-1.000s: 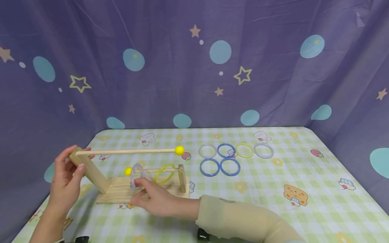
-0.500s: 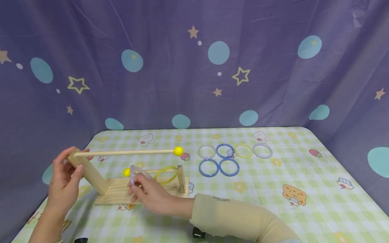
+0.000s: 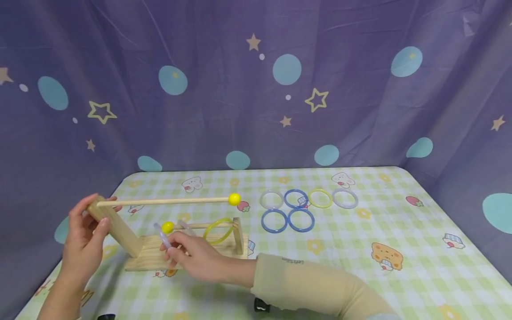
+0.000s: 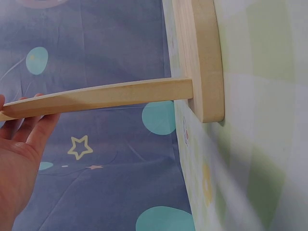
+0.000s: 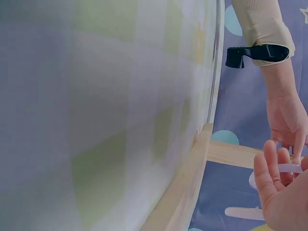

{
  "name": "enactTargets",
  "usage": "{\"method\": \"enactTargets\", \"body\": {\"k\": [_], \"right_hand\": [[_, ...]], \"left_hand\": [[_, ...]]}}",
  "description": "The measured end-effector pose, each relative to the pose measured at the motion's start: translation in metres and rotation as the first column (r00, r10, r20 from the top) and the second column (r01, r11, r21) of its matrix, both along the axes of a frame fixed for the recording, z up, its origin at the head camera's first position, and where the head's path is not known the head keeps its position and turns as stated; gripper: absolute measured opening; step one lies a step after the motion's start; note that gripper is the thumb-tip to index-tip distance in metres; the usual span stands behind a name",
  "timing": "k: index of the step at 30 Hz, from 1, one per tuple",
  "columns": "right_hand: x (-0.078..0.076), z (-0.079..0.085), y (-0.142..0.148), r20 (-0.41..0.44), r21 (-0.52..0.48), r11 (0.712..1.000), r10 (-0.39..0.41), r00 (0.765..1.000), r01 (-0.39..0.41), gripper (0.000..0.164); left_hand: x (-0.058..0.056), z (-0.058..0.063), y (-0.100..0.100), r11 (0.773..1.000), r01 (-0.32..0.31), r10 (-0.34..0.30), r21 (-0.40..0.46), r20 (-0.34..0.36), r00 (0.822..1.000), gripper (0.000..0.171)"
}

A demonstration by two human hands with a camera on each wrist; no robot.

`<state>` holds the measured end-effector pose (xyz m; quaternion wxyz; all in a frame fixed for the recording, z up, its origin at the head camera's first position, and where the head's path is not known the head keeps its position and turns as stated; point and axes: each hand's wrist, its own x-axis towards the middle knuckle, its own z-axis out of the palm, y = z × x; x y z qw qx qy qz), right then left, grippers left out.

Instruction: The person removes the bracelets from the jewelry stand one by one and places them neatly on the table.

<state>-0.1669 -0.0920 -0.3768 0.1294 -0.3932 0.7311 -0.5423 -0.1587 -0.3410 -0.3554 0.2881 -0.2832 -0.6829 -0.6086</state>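
A wooden stand point(image 3: 150, 262) with two horizontal rods rests on the table at the left. My left hand point(image 3: 86, 240) grips the top of its tall post point(image 4: 120, 94), thumb in front and fingers behind. My right hand point(image 3: 196, 258) pinches a pale lilac ring point(image 3: 162, 235) just left of the lower rod's yellow ball point(image 3: 167, 227). Another pale ring point(image 3: 186, 227) and a yellow ring point(image 3: 218, 221) hang on that lower rod. The upper rod point(image 3: 172, 201), ending in a yellow ball point(image 3: 234, 199), carries no ring. In the right wrist view my fingers point(image 5: 269, 173) partly hide the held ring.
Right of the stand, several rings lie flat in two rows: pale, blue, yellow and pale ones at the back, with two blue rings point(image 3: 262, 221) in front. A checked cloth point(image 3: 360, 253) covers the table. A purple curtain point(image 3: 224, 133) stands behind it.
My right hand has drawn the pale ring leftward, from the lower rod to past its ball end. My left hand keeps its grip on the post.
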Motion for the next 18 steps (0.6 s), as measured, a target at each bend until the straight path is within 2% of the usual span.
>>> {"method": "enactTargets", "body": {"k": [2,4,9,13,18], "right_hand": [[0.001,0.002,0.004,0.002,0.007,1.0,0.019,1.0,-0.019,0.017],[0.003,0.003,0.009,0.004,0.008,0.999,0.036,0.999,-0.036,0.016],[0.008,0.007,0.027,-0.005,0.007,0.997,0.083,0.997,-0.083,0.017],[0.012,0.009,0.046,-0.052,0.021,0.994,0.107,0.993,-0.106,0.017],[0.011,0.012,0.071,-0.102,0.035,0.995,0.1,0.99,-0.097,0.013]], "left_hand": [[0.0,-0.001,0.0,1.0,0.007,-0.007,0.006,0.0,1.0,0.054],[0.0,-0.002,0.0,0.999,0.041,-0.04,0.021,-0.013,0.999,0.054],[0.0,-0.003,0.0,0.999,0.044,-0.044,0.016,-0.017,0.999,0.054],[0.0,-0.002,0.0,0.999,0.032,-0.032,0.007,-0.011,0.999,0.054],[-0.001,0.0,0.0,1.0,0.03,-0.03,-0.009,-0.015,0.999,0.054]]}}
